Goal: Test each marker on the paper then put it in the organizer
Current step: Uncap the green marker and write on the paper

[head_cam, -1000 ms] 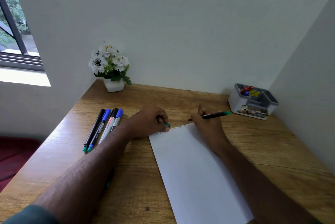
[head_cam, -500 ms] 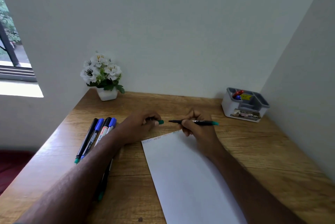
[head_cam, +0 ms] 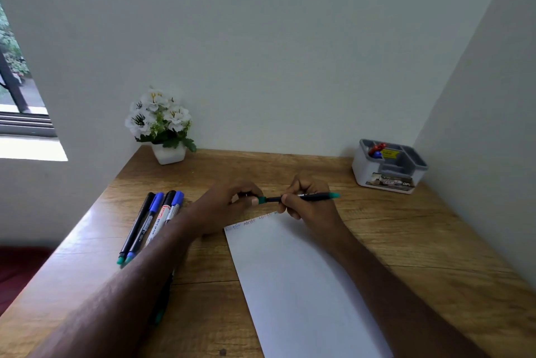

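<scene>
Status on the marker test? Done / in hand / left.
Done: faint scribbles along the paper's top edge; red and blue items sit in the organizer.
In hand: right hand holds the green marker, left hand at its cap.
Left: four markers on the desk.

Left hand (head_cam: pixel 229 206) curled — fingertips pinched, right hand (head_cam: pixel 307 204) curled in a grip, forearms converging

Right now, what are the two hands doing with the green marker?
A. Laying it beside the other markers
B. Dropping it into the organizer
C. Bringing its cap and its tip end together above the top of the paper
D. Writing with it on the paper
C: the left hand pinches the green cap against the tip end of the green marker, which the right hand holds level above the paper.
</scene>
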